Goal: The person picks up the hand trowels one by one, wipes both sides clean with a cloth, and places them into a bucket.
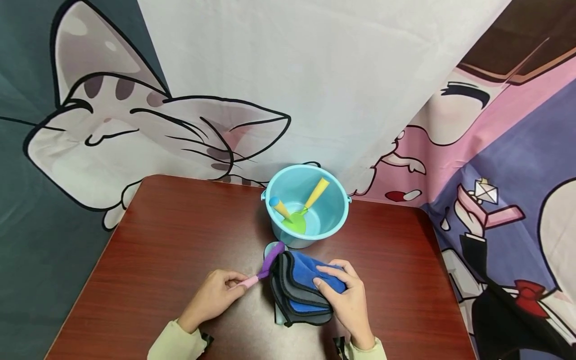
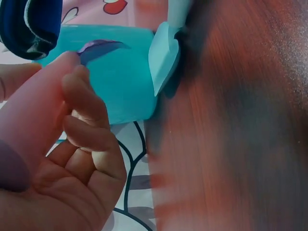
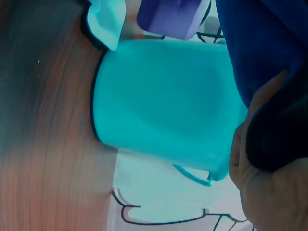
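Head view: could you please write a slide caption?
Left grip on a pink-handled purple tool, right grip on blue and gray cloth, near a light-blue bucket.

Pink-handled purple tool [image 1: 272,260] slanting, pinched in my left hand [image 1: 215,295]; folded blue-and-grey cloth [image 1: 300,287], black-edged, in my right hand [image 1: 350,300].

table [image 1: 202,225]: reddish-brown wood-grain top, far corners rounded at 10 and 2 o'clock, glare patch toward 6. two things directly on it. light blue bucket [image 1: 330,210] stands upright near the far edge, about 12:30 from table centre, lugs at 9 and 3 on its rim. light blue shovel [image 2: 163,57] lies flat near centre, pointed blade toward 12, handle toward 6, middle hidden from above. contact with bucket unclear.
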Demonstrator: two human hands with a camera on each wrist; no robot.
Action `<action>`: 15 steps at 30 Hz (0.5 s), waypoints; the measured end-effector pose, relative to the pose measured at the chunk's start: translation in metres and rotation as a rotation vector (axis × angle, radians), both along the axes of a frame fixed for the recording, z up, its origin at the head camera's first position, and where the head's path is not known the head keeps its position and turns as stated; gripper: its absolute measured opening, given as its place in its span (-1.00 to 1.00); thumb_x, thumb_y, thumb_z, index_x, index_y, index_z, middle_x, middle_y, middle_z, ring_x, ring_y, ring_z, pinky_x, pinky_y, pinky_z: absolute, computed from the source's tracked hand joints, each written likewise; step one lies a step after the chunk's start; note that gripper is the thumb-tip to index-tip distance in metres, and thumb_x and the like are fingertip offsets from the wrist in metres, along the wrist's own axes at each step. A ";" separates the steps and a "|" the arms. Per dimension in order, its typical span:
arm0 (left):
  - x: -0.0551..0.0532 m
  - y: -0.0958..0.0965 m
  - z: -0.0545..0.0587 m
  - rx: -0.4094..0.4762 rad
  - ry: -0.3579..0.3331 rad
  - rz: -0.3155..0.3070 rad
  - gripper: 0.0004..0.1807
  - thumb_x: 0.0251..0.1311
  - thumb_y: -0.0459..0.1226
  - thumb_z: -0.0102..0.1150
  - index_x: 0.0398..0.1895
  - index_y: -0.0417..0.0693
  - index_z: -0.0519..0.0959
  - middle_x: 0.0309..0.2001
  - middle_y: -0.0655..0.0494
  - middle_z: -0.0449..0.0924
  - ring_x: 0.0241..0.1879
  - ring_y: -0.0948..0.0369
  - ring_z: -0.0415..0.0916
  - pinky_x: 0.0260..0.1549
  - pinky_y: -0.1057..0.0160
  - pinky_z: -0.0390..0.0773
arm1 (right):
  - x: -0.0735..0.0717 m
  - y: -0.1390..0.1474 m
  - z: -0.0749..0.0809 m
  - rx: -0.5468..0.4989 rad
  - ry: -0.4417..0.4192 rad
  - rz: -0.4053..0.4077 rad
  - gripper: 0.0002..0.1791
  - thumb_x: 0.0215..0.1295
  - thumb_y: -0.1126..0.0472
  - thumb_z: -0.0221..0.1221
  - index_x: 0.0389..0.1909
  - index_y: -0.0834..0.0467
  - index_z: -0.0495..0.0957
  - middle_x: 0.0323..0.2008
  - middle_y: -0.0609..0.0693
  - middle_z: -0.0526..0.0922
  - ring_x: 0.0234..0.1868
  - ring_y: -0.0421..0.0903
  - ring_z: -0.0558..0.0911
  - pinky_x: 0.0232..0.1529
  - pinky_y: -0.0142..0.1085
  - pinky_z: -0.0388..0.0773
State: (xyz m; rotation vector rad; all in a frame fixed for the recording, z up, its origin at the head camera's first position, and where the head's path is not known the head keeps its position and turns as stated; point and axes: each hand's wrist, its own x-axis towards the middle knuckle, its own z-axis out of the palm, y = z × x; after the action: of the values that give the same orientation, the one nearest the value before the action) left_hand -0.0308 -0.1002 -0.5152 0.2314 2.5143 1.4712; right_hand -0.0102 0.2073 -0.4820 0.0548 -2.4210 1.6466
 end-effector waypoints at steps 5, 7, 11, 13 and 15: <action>0.000 0.000 -0.002 0.054 -0.044 -0.025 -0.87 0.10 -0.30 0.35 -0.28 -0.12 0.76 -0.50 0.26 0.63 -0.53 0.37 0.49 -0.52 0.36 0.49 | 0.000 -0.009 0.000 -0.003 0.014 0.047 -0.68 0.05 0.35 0.49 -0.14 0.02 0.78 -0.05 -0.05 0.59 -0.01 -0.08 0.55 -0.02 -0.42 0.47; -0.001 0.000 -0.003 0.068 -0.064 -0.037 -0.83 0.06 -0.28 0.39 -0.26 -0.10 0.76 -0.47 0.25 0.66 -0.52 0.36 0.52 -0.50 0.36 0.52 | -0.001 -0.013 0.001 -0.006 0.014 0.074 -0.69 0.08 0.32 0.48 -0.13 0.02 0.78 -0.04 -0.04 0.60 0.01 -0.08 0.55 0.01 -0.41 0.46; -0.001 0.001 -0.005 0.097 -0.082 -0.067 -0.74 -0.01 -0.28 0.46 -0.20 -0.14 0.74 -0.40 0.21 0.70 -0.45 0.36 0.58 -0.42 0.35 0.57 | -0.002 -0.023 0.003 0.001 0.009 0.131 -0.73 0.13 0.24 0.47 -0.12 -0.01 0.78 -0.04 -0.04 0.61 0.03 -0.08 0.56 0.06 -0.38 0.44; -0.002 0.002 -0.005 0.105 -0.088 -0.079 -0.79 0.01 -0.29 0.44 -0.25 -0.13 0.74 -0.45 0.24 0.66 -0.48 0.38 0.56 -0.44 0.37 0.54 | -0.002 -0.028 0.003 0.011 0.017 0.160 -0.74 0.14 0.21 0.46 -0.13 -0.02 0.78 -0.05 -0.06 0.61 0.02 -0.09 0.56 0.06 -0.35 0.44; -0.003 0.003 -0.006 0.110 -0.081 -0.090 -0.92 0.03 -0.33 0.40 -0.37 -0.08 0.71 -0.56 0.30 0.56 -0.56 0.42 0.47 -0.52 0.40 0.46 | -0.004 -0.033 0.003 0.021 0.028 0.185 -0.76 0.14 0.19 0.46 -0.13 -0.04 0.78 -0.06 -0.08 0.61 0.01 -0.09 0.57 0.05 -0.34 0.45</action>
State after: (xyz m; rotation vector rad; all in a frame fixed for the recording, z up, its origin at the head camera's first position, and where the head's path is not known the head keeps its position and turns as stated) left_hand -0.0334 -0.0971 -0.5207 0.2926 2.3317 1.5525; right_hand -0.0139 0.1740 -0.4794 0.3112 -2.4771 1.6821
